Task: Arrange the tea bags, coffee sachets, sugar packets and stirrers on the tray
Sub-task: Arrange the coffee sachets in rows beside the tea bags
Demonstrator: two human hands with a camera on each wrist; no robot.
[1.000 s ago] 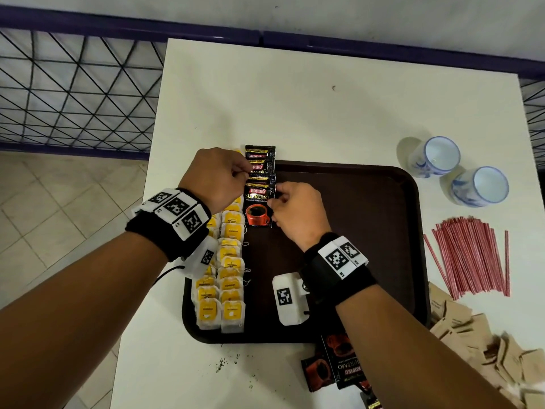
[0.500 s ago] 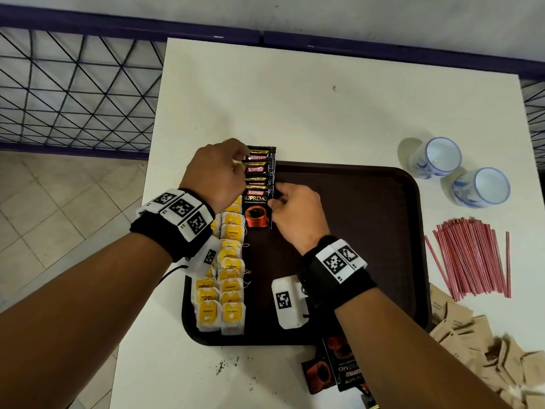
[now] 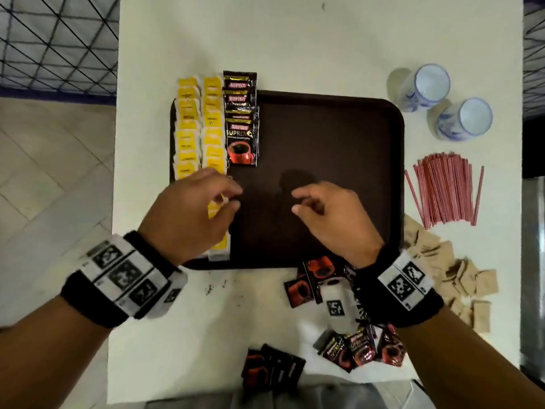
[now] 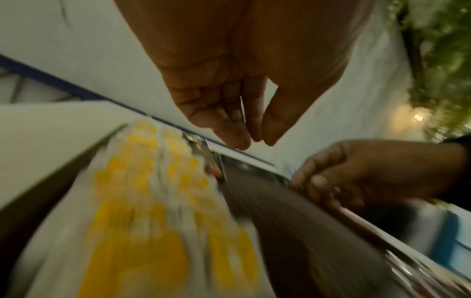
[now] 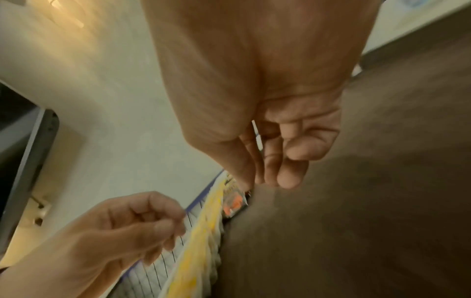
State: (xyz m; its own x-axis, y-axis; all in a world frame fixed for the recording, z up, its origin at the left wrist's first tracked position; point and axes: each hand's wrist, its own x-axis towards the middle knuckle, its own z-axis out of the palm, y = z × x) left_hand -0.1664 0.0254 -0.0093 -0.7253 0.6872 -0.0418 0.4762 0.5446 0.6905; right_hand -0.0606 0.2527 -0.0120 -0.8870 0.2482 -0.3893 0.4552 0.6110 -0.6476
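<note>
Head view (image 3: 265, 367) alone shows loose coffee sachets on table (image 3: 324, 39).

A refreshment station, seemingly on a balcony or terrace: a white table (image 3: 295, 39) stands against a blue-railed metal grille (image 3: 53, 45) above a tiled floor (image 3: 44, 178). Laid out are a brown serving tray (image 3: 324, 143), rows of tea bags (image 3: 200, 119), coffee sachets (image 3: 240, 122), red stirrers (image 3: 442, 193), brown sugar packets (image 3: 460, 278) and two blue-and-white cups (image 3: 442, 101). Green foliage (image 4: 443, 60) shows beyond in the left wrist view.
</note>
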